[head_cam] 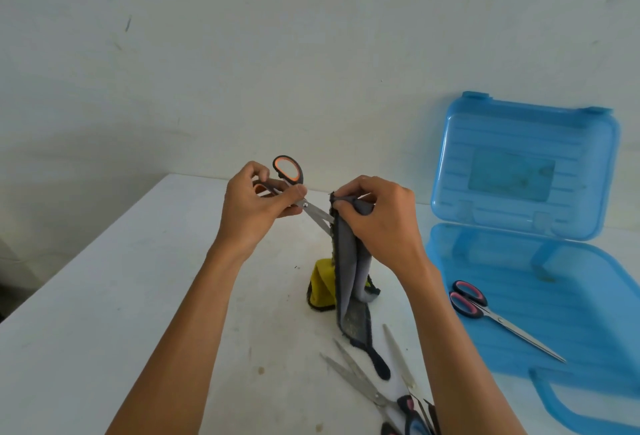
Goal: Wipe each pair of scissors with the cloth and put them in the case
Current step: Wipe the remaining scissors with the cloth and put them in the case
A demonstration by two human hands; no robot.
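Head view is showing a white counter [138,296] with small stains, standing against a pale, slightly marked wall [277,36]. Left of the open blue case [588,296], the left hand [256,206] is gripping the orange-handled scissors [287,171] by the handles above the counter. The right hand [377,220] is pinching the grey and yellow cloth [349,261] around their blades, and the cloth is hanging down to the counter. Pink-handled scissors [485,310] are lying inside the case. Other scissors [367,386] are lying on the counter, left of the case's near corner.

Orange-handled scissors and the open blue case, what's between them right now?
Head view: the right hand, pinching the grey cloth over the blades, sits between the orange-handled scissors and the blue case.
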